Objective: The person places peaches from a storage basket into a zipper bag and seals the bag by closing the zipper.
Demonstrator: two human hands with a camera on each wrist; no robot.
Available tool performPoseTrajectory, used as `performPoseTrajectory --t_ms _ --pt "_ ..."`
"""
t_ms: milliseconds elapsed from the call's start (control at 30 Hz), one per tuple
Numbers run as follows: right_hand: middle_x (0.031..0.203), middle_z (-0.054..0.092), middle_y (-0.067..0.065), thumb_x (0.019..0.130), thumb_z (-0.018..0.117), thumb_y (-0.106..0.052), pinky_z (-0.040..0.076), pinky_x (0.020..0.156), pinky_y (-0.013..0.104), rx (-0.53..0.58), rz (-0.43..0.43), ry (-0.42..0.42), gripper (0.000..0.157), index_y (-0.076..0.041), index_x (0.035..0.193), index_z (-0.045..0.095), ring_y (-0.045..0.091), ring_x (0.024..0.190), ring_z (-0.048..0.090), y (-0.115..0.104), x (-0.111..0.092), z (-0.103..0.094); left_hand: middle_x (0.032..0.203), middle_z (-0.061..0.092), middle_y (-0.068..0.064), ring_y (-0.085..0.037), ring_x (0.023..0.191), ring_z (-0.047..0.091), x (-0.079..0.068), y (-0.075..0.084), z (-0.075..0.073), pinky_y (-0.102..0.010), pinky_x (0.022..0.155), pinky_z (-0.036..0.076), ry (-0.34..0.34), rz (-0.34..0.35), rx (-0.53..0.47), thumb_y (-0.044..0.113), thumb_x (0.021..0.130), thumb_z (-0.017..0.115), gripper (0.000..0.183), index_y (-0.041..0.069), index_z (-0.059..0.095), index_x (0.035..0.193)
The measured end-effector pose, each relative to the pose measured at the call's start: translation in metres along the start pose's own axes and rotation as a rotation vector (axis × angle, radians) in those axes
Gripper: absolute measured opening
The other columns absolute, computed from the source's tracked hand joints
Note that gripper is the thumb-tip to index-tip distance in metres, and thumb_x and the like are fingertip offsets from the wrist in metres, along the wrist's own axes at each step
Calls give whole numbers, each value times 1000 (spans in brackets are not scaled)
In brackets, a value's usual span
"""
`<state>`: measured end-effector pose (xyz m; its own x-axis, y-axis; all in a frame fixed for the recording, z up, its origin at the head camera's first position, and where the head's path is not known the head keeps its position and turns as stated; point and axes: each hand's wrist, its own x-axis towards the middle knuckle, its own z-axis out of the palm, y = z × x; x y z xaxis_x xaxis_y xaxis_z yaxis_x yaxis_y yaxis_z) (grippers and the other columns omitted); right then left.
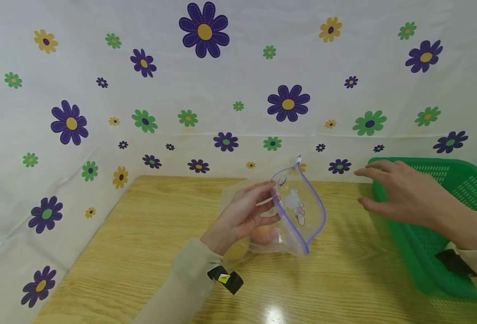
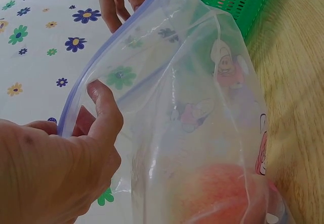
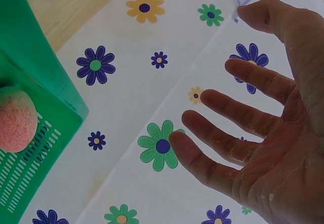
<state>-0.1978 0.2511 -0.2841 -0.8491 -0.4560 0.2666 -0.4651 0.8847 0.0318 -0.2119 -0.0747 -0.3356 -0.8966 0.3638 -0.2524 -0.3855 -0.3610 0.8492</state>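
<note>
My left hand [image 1: 246, 213] pinches the rim of a clear zip bag [image 1: 288, 236] and props its mouth wide; my right hand [image 1: 412, 193], fingers spread and holding nothing, hangs in the air beside it, near the basket. The bag sits on the bench [image 1: 141, 252], its purple zip edge [image 1: 322, 211] gaping toward the right hand.

That pinch looks to me like the weak point: the film is thin and limp, so if the left hand slackens, the mouth could fold together. A tug on the rim might also tip the bag and let the peach-like fruit [image 1: 264, 234] or the yellow fruit [image 1: 237, 249] inside roll toward the opening. The zip slider [image 1: 298, 159] sticks up at the far corner and could snag a passing finger.

Farther right, the green plastic basket [image 1: 418, 256] holds another pinkish fruit [image 3: 16, 120]; its side wall stands between that fruit and the bag, so a low pass could knock it. Behind everything hangs a flower-printed sheet [image 1: 181, 81].
</note>
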Motion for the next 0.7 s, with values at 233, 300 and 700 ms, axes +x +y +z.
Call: performPoseTrajectory --t_ms 233,300,700 --pt "133 63 23 85 79 -37 58 74 61 -4 14 9 55 -11 132 66 46 111 63 5 -3 -3 106 60 1 -13 98 62 -1 0 0 -33 77 63 1 0 11 25 107 55 41 3 52 141" --pt "134 62 23 85 79 -38 58 71 59 -17 26 1 56 -11 133 66 45 109 63 7 -4 -3 106 60 1 -13 98 62 -1 -1 0 -33 77 63 1 -1 8 25 107 55 40 3 52 141" --pt "128 64 24 79 82 -40 57 72 63 -109 33 86 57 -10 127 69 50 106 63 17 -10 -1 105 60 1 -14 97 62 0 -1 0 -33 76 64 10 -3 3 25 106 56 42 3 52 142"
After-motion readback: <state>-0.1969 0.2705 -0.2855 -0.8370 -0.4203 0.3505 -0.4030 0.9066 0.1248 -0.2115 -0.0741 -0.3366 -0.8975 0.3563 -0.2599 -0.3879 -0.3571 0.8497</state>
